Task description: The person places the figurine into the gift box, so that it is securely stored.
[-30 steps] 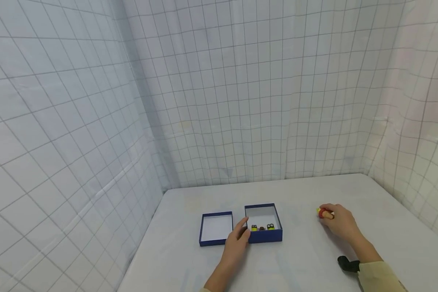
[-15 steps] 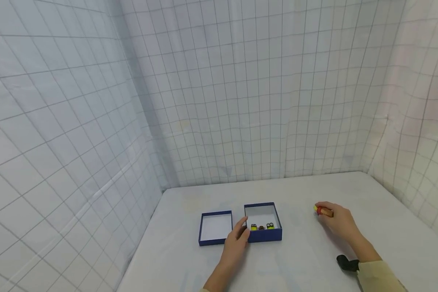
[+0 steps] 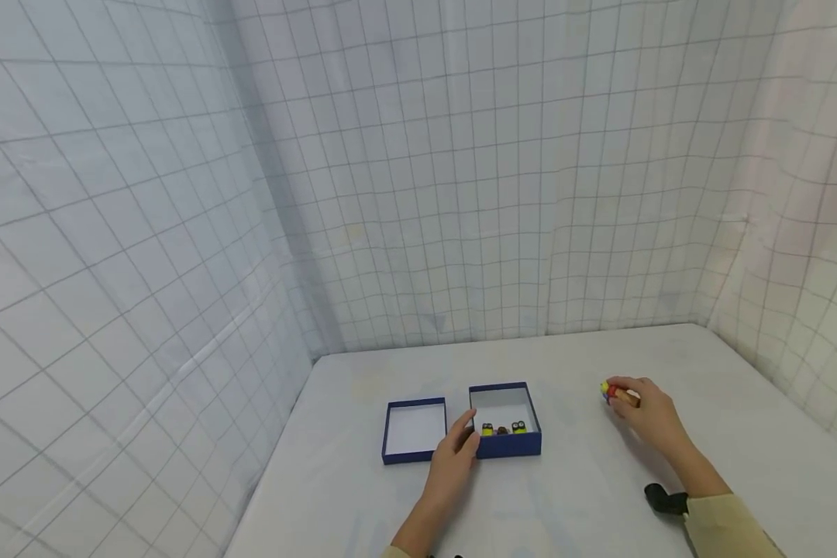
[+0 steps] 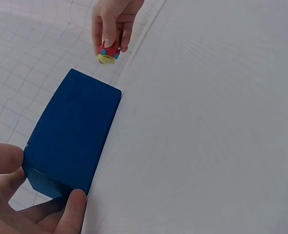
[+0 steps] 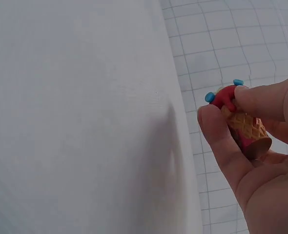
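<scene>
The right hand (image 3: 654, 415) pinches a small toy (image 3: 612, 393) above the right part of the table. In the right wrist view the toy (image 5: 246, 127) has a waffle-patterned body, a red top and blue knobs, between thumb and fingers of the hand (image 5: 266, 180). At the near left corner of the blue box (image 3: 508, 445), the left hand (image 3: 449, 469) grips its side. The left wrist view shows thumb and fingers of that hand (image 4: 31, 204) around one end of the box (image 4: 73, 131). Several small yellow and brown figures (image 3: 519, 427) stand inside along the near wall.
A shallow blue-rimmed tray with a white inside (image 3: 415, 457) lies left of the box. Beside the right forearm is a black object (image 3: 663, 498). Gridded white curtains (image 3: 418, 194) hang behind the white table (image 3: 565, 511) and at both sides.
The right hand has raised the toy slightly and turned it a little in its fingers. The left hand keeps its place on the box.
</scene>
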`<state>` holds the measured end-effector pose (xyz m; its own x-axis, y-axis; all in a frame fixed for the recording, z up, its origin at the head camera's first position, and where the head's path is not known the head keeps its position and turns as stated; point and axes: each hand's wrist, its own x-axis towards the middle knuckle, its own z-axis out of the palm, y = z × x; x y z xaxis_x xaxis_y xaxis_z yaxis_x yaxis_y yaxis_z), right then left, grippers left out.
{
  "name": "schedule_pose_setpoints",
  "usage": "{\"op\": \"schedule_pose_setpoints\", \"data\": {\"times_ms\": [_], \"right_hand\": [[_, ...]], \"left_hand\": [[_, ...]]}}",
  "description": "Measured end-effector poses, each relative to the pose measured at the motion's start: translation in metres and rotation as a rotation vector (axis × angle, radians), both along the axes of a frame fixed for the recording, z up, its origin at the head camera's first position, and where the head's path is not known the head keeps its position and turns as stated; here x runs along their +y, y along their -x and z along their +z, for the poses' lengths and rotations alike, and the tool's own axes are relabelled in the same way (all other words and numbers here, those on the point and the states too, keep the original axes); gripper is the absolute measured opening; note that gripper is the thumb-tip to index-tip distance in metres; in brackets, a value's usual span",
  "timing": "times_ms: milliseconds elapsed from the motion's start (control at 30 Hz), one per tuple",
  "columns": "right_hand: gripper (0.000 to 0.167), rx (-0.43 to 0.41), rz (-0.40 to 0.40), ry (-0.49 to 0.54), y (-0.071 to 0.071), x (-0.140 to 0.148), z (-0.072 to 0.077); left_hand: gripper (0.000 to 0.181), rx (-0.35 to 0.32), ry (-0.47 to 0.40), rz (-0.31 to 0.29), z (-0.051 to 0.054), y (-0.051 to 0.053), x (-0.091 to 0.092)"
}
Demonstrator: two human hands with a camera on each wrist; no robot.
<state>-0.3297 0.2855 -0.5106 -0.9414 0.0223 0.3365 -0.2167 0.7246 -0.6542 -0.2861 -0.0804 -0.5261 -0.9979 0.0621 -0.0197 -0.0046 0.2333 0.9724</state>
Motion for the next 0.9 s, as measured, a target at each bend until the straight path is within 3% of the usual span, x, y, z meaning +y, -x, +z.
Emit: {"op": "schedule_pose_setpoints", "data": {"times_ms": [333, 633, 900], "right_hand": [[0.039, -0.101, 0.045, 0.188, 0.0019, -0.0049, 0.0017], [0.042, -0.052, 0.121, 0.305, -0.0021, -0.0089, 0.0072], [0.045, 0.024, 0.188, 0.387, -0.0058, -0.0100, 0.0014]], "left_hand": [[0.045, 0.005, -0.007, -0.010, -0.0019, -0.0003, -0.0007], [0.045, 0.055, 0.008, -0.028, -0.0030, -0.0014, -0.0023], [0.044, 0.076, 0.016, -0.023, -0.0036, -0.0050, -0.0034]]}}
